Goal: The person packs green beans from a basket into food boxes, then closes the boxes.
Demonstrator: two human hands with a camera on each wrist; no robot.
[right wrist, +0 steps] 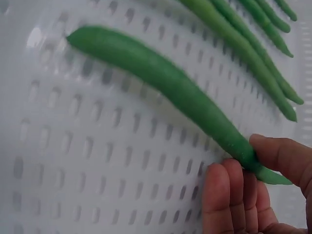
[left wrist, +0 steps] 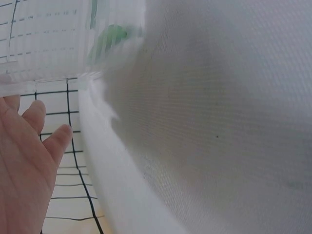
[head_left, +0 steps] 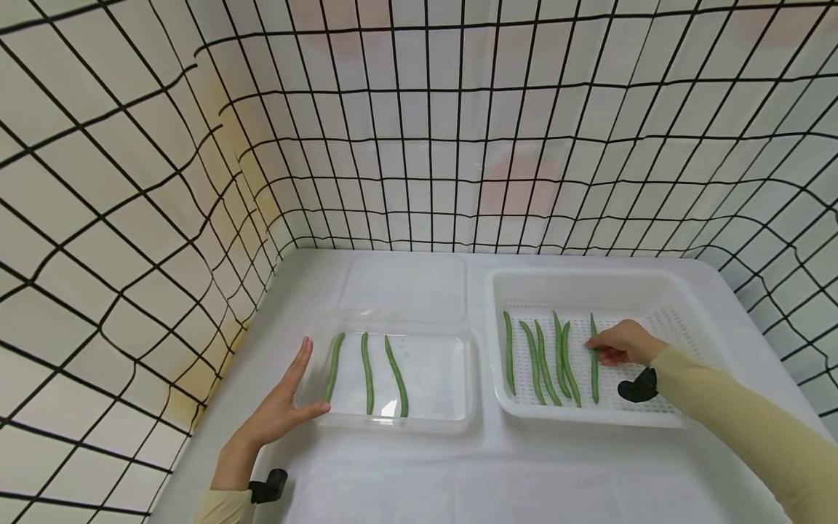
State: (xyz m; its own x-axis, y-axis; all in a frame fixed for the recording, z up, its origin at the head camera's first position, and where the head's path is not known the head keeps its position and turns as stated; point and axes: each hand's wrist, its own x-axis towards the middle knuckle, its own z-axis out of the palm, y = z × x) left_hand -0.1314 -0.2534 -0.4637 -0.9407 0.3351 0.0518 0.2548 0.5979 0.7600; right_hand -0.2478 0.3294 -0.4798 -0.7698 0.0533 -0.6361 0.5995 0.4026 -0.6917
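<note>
My right hand (head_left: 625, 343) pinches a green bean (right wrist: 161, 80) between thumb and fingers inside the white perforated basket (head_left: 589, 274). In the right wrist view the grip lies near one end, and the bean's long part reaches out over the slotted floor. Several other green beans (head_left: 541, 362) lie side by side to its left in the basket. At the left side of the clear plastic container (head_left: 473, 386) my left hand (head_left: 280, 411) has its fingers extended, the thumb tip right at the near left corner. Three green beans (head_left: 367, 373) lie spaced apart in that container.
A white cloth (head_left: 419, 480) covers the table under both containers, which stand side by side with a narrow gap. Black wire grid (head_left: 445, 138) rises behind and on both sides, with pale sheeting behind it. Each wrist wears a dark device (head_left: 268, 486).
</note>
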